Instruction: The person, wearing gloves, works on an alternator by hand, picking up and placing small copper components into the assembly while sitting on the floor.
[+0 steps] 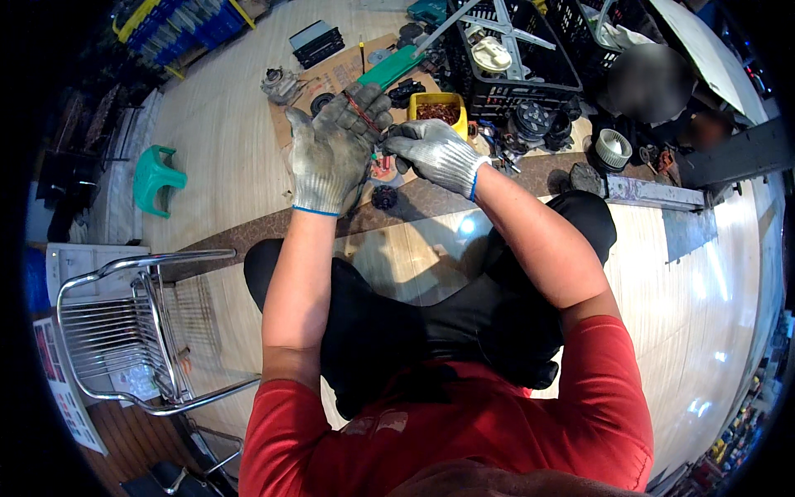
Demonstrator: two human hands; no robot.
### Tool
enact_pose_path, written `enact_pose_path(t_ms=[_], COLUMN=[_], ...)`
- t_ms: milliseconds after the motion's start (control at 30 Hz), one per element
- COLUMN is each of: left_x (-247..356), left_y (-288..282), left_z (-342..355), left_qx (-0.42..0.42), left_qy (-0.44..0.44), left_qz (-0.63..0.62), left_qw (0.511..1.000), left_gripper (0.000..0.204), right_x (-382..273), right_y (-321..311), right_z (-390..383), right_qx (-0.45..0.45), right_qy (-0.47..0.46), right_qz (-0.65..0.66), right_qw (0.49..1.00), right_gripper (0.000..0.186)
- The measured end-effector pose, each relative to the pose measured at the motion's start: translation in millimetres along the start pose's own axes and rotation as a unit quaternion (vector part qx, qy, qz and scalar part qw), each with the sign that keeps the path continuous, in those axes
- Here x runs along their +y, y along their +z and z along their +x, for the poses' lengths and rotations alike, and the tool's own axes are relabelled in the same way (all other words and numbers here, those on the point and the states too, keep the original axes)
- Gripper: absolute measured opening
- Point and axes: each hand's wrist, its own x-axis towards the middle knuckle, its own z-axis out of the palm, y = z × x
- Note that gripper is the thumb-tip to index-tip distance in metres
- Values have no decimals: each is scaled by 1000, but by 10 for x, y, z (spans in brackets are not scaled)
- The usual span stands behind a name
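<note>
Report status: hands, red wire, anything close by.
Left hand palm up, red wire across it. Right hand curled alongside, grip unclear. Yellow bin just beyond.

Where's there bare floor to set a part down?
Bare floor lies between the green stool and the left hand; more lies right of the right knee, below the pale beam. Crowded: the stretch around the yellow tray and black crate, ahead of the right hand.

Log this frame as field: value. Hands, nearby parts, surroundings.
left hand: gloved, palm up, red wire across it
right hand: gloved, fingertips close to the wire, grip unclear
yellow bin: beyond right hand, holds reddish-brown bits
black crate: right of bin, white parts inside
green stool: left side
metal chair: lower left
</note>
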Motion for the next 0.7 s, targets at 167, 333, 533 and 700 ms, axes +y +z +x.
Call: enact_pose_path(t_ms=[167, 333, 533, 700], left_x=[57, 138, 69, -36], left_y=[40, -156, -168, -142], left_z=[-11, -22, -14, -84], left_qx=[4, 7, -128, -45], left_qy=[-34, -129, -221, -242], left_qz=[-33, 46, 325, 407], left_qw=[999, 991, 911, 880], left_gripper=[101, 95, 89, 80], right_x=[21, 29, 164, -236], right_y=[-148, -305, -502, -480], right_z=[-3, 25, 114, -47], right_qx=[-65, -95, -42, -8], right_qy=[-77, 11, -56, 44], right_qz=[-152, -87, -239, -269], right_qw=[983, 992, 968, 962], right_gripper=[23, 27, 30, 17])
